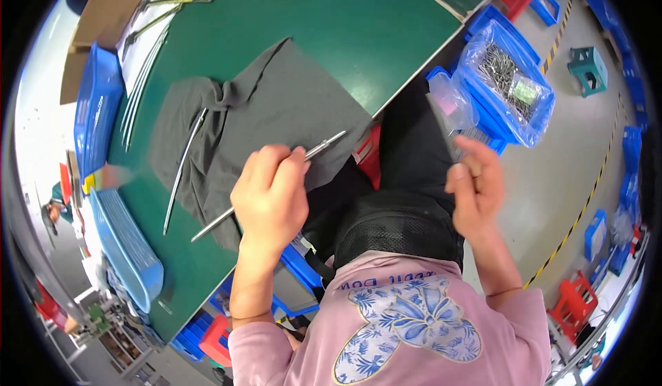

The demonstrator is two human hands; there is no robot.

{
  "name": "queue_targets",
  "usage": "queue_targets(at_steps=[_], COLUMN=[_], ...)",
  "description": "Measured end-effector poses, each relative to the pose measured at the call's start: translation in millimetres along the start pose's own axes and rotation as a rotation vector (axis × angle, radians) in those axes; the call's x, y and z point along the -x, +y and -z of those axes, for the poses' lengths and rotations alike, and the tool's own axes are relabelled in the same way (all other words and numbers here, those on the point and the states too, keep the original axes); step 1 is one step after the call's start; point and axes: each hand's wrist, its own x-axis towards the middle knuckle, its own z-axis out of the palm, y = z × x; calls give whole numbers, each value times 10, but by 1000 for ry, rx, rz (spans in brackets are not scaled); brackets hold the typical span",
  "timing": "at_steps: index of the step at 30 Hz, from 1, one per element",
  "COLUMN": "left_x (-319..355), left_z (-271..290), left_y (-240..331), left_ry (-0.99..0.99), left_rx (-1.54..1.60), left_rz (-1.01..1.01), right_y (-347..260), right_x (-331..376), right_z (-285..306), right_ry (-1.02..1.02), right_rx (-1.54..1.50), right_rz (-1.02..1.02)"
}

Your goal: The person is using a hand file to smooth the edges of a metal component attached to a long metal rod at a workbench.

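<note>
My left hand [271, 189] is closed around a slim metal rod [215, 224], which sticks out on both sides of the fist. The rod's stepped end points up and to the right, above a dark grey cloth [296, 93] that lies rumpled on the green table [345, 20]. A second, slightly bent metal rod [182, 165] rests on the cloth, left of that hand. Off the table to the right, my right hand [477, 186] pinches a thin, flat grey strip [443, 129] between thumb and fingers. Its exact kind is unclear.
Two blue baskets [127, 248] line the table's left edge, near several thin rods [143, 82] and a cardboard box [103, 24]. At right, a blue bin [507, 117] holds a plastic bag of small metal parts. A green stool [587, 71] stands on the floor.
</note>
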Motion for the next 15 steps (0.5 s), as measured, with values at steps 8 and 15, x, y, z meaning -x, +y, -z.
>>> queue_targets(at_steps=[8,15], left_x=[-28,-34], left_z=[-63,-203], left_y=[62,145], left_ry=[2,104], left_rx=[130,280], left_rz=[125,218], right_y=[-240,-382], right_x=[-102,-69], right_z=[-369,-473], right_ry=[-257,-264], right_rx=[-41,-40], right_rz=[101,10])
